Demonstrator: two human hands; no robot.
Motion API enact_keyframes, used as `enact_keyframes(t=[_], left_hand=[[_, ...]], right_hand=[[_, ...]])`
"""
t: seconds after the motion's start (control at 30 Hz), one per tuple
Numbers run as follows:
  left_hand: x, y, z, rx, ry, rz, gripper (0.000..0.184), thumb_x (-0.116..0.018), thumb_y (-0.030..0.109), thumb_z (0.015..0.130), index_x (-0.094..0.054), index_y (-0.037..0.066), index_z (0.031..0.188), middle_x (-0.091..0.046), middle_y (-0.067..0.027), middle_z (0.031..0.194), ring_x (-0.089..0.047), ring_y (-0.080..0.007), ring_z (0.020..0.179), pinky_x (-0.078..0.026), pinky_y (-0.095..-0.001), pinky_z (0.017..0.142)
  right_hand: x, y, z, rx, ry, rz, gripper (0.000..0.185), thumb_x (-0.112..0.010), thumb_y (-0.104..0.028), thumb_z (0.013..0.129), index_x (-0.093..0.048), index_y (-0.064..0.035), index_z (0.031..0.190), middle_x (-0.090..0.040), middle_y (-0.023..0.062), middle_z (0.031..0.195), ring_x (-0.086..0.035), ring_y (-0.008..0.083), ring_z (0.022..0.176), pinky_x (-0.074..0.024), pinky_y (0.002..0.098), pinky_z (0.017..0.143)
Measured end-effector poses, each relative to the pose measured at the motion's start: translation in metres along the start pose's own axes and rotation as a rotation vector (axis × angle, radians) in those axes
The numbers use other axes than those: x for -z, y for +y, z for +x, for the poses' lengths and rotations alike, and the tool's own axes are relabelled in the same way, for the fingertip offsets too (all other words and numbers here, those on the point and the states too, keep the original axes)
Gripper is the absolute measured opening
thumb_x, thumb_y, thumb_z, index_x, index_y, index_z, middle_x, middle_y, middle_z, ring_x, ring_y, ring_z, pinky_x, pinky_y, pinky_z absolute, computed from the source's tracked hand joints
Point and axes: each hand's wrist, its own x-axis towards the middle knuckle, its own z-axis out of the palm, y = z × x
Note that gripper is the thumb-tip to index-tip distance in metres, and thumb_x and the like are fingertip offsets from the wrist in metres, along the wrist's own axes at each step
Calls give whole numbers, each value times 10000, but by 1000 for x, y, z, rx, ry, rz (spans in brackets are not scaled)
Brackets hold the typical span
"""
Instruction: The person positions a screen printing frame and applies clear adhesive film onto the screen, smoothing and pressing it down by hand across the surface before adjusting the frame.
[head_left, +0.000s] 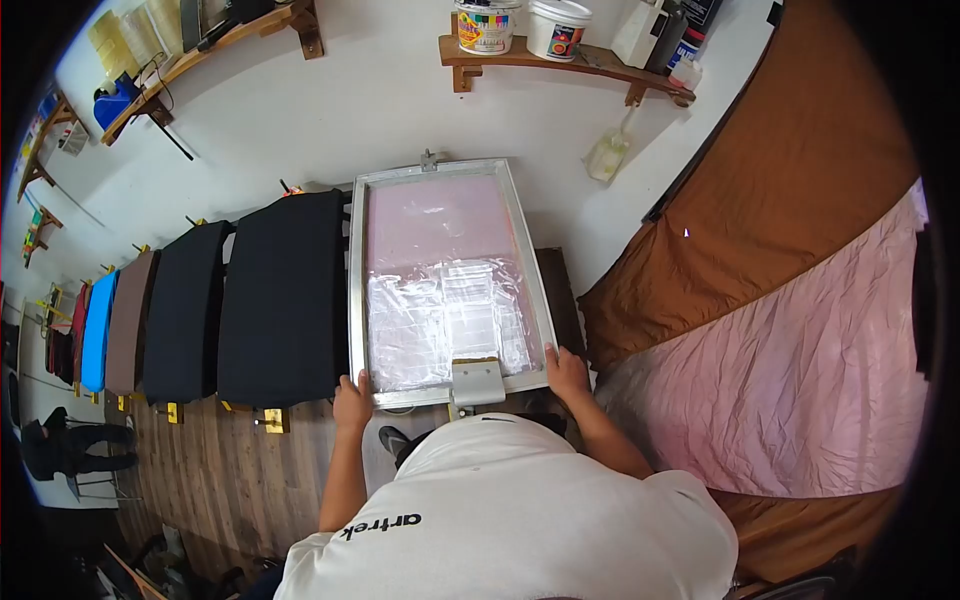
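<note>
A framed screen [437,222] with a pale metal frame and pinkish mesh lies in front of my body, its lower half covered with shiny clear tape. My left hand [353,398] is closed on the frame's near left corner. At the near right corner, my right hand [568,372] grips the frame too. Between them, a metal plate [478,382] sits over the middle of the near edge. A small clamp [429,161] is at the far edge.
Black fabric-covered boards [282,300] stand in a row to the left, with brown and blue [98,330] ones beyond. Wall shelves [570,58] hold tubs. Brown and pink sheets [780,370] hang at the right. A person [75,447] is at the far left.
</note>
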Motion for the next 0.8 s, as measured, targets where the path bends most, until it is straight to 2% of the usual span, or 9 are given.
enact_keyframes(t=[0.07, 0.17, 0.3, 0.37, 0.4, 0.47, 0.57, 0.67, 0.8], left_hand=[[23, 36, -23, -134, 263, 64, 533, -657, 369, 939, -446, 26, 1287, -557, -297, 1165, -632, -505, 919, -529, -526, 768], [56, 78, -44, -319, 386, 2, 499, -689, 293, 919, -461, 17, 1267, -553, -282, 1128, -618, -490, 928, -524, -505, 781], [67, 126, -65, -658, 45, 35, 780, -777, 347, 848, -378, 157, 1490, -485, -297, 1285, -517, -484, 1183, -509, -523, 908], [72, 149, -77, -879, -178, 24, 764, -789, 358, 837, -414, 207, 1486, -439, -298, 1351, -525, -478, 1189, -509, -509, 933], [76, 161, -81, -954, -337, -156, 692, -807, 361, 812, -508, 214, 1419, -415, -288, 1390, -544, -460, 1173, -515, -489, 925], [58, 169, -78, -1159, -181, -115, 605, -817, 354, 787, -583, 185, 1319, -449, -266, 1376, -570, -437, 1126, -522, -469, 898], [48, 184, -92, -1169, -111, -203, 540, -831, 343, 763, -618, 101, 1196, -516, -209, 1333, -586, -394, 1105, -505, -445, 904], [36, 187, -94, -1132, -179, -189, 564, -839, 399, 748, -640, 54, 1148, -593, -152, 1270, -595, -344, 1124, -482, -423, 938], [23, 179, -93, -1133, -275, 135, 628, -817, 481, 744, -653, 63, 1183, -629, -117, 1247, -599, -325, 1161, -466, -434, 976]], right_hand=[[0, 6, 7, 66, -54, 62, 637, -433, -577, 999, -643, 13, 878, -645, 339, 859, -626, 503, 921, -495, 557, 831], [18, -3, 10, 99, -229, -32, 558, -499, -507, 991, -634, 28, 910, -655, 317, 952, -626, 499, 946, -500, 555, 819], [53, -33, 4, 207, -92, -135, 430, -613, -412, 947, -622, 8, 1033, -636, 271, 1124, -609, 443, 1060, -490, 530, 878], [70, -55, 0, 542, -62, 55, 466, -741, -305, 843, -599, -26, 1188, -607, 204, 1221, -577, 400, 1126, -481, 483, 935], [81, -70, -6, 542, -61, 54, 466, -741, -305, 843, -599, -26, 1188, -607, 204, 1221, -577, 400, 1126, -481, 483, 935], [102, -102, -19, 713, -386, 140, 584, -788, -227, 771, -574, -85, 1295, -606, 164, 1246, -536, 367, 1182, -433, 420, 1037], [101, -125, -29, 883, -597, 126, 689, -831, -179, 669, -566, -88, 1298, -571, 118, 1314, -502, 333, 1222, -417, 429, 1058], [91, -131, -37, 965, -564, -28, 693, -844, -147, 645, -569, -78, 1278, -554, 115, 1302, -522, 335, 1192, -446, 433, 1020], [54, -121, -45, 1008, -498, -126, 650, -846, -109, 640, -575, -65, 1229, -548, 114, 1231, -544, 330, 1155, -478, 424, 968]])
